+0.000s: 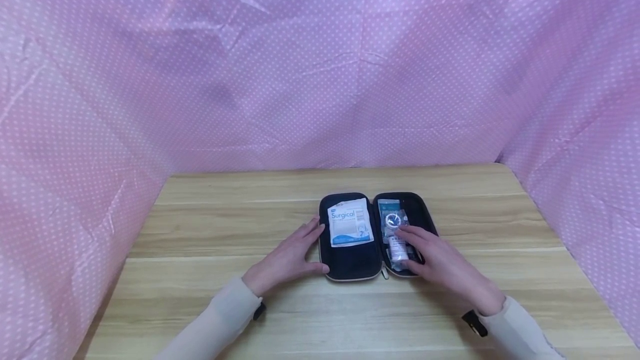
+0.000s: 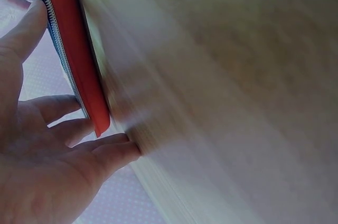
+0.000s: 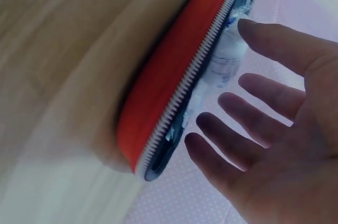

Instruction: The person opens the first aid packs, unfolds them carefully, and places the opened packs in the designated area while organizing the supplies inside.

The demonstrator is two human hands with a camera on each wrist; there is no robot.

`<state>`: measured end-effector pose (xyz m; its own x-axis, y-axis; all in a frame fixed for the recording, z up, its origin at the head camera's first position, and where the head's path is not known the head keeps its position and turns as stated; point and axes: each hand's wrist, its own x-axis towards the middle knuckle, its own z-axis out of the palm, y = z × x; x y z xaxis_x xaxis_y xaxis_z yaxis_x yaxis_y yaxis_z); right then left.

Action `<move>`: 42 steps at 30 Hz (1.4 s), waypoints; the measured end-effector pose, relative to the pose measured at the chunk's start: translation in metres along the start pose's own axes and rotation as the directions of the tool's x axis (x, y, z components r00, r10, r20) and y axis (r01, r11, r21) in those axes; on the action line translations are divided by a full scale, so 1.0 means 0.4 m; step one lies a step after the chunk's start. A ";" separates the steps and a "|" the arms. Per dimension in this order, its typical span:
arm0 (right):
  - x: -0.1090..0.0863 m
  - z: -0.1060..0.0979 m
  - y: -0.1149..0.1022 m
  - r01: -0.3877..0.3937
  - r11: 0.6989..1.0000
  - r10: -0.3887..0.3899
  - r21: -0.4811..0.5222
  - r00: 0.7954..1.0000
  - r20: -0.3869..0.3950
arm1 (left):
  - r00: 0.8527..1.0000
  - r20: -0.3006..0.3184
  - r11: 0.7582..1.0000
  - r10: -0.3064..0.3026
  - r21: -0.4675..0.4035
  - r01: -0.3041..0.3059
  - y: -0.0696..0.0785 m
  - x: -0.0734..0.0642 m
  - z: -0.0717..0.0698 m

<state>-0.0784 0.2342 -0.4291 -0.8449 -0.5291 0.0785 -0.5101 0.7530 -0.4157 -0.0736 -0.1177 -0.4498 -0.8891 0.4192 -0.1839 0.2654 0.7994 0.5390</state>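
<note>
A zippered case lies unfolded on the table, black inside and red outside. In its left half is a white and blue packet printed "Surgical". The right half holds a white roll in clear wrap and a small clear bag with a round white item. My left hand rests against the case's left edge, thumb and fingers spread along the zipper rim. Over the right half, my right hand hovers with loosely bent fingers, its thumb close to the white roll; whether it touches is hard to tell.
The wood-grain table extends around the case on all sides. Behind and beside it hangs a pink dotted cloth. A zipper pull sticks out at the case's near edge, by the fold.
</note>
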 end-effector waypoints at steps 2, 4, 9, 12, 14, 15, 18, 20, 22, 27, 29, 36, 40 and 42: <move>0.005 -0.006 0.000 -0.001 1.000 0.001 0.007 1.000 -0.011 | 1.000 0.004 1.000 -0.006 0.000 0.006 0.000 0.000 -0.002; 0.012 -0.014 -0.001 0.007 1.000 -0.006 0.016 0.999 -0.037 | 1.000 0.004 1.000 -0.003 -0.004 0.003 -0.001 0.001 -0.002; 0.044 -0.032 -0.013 0.064 0.998 -0.060 0.025 0.990 -0.124 | 1.000 0.006 1.000 -0.008 -0.005 0.008 -0.004 0.003 -0.003; 0.066 -0.044 -0.029 0.082 0.996 -0.076 0.033 0.985 -0.152 | 1.000 0.004 1.000 -0.009 -0.004 0.009 -0.005 0.002 -0.005; 0.082 -0.050 -0.039 0.096 0.995 -0.090 0.034 0.983 -0.160 | 1.000 0.002 1.000 -0.006 -0.005 0.006 -0.005 0.002 -0.005; 0.089 -0.053 -0.044 0.104 0.994 -0.098 0.032 0.982 -0.160 | 1.000 0.002 1.000 -0.005 -0.005 0.005 -0.004 0.002 -0.006; 0.117 -0.061 -0.055 0.132 0.991 -0.126 0.027 0.979 -0.160 | 1.000 0.004 1.000 -0.007 -0.015 0.007 -0.002 0.002 -0.008; 0.139 -0.066 -0.060 0.142 0.989 -0.135 0.040 0.979 -0.151 | 1.000 0.005 1.000 -0.010 -0.019 0.010 -0.001 0.002 -0.008; 0.166 -0.070 -0.065 0.145 0.988 -0.136 0.058 0.981 -0.138 | 1.000 0.004 1.000 -0.012 -0.023 0.012 -0.001 0.003 -0.009; 0.234 -0.071 -0.073 0.098 0.992 -0.093 0.084 0.994 -0.054 | 1.000 0.003 1.000 -0.009 -0.020 0.009 -0.003 0.005 -0.010; 0.257 -0.068 -0.075 0.077 0.993 -0.076 0.090 0.997 -0.013 | 1.000 0.005 1.000 -0.005 -0.025 0.005 -0.004 0.006 -0.011; 0.322 -0.043 -0.083 0.027 0.993 -0.045 0.113 0.986 0.159 | 1.000 0.015 0.999 0.002 -0.039 -0.002 -0.004 0.005 -0.016; 0.347 -0.018 -0.085 0.021 0.993 -0.046 0.115 0.974 0.220 | 1.000 0.020 0.999 0.007 -0.043 -0.006 -0.007 0.005 -0.012; 0.355 -0.008 -0.085 0.025 0.994 -0.049 0.104 0.971 0.233 | 1.000 0.018 0.999 0.009 -0.043 -0.008 -0.008 0.006 -0.011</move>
<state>-0.1817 0.1346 -0.4011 -0.7581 -0.6419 -0.1150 -0.5117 0.6949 -0.5052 -0.0781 -0.1210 -0.4482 -0.8798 0.4339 -0.1943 0.2560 0.7768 0.5754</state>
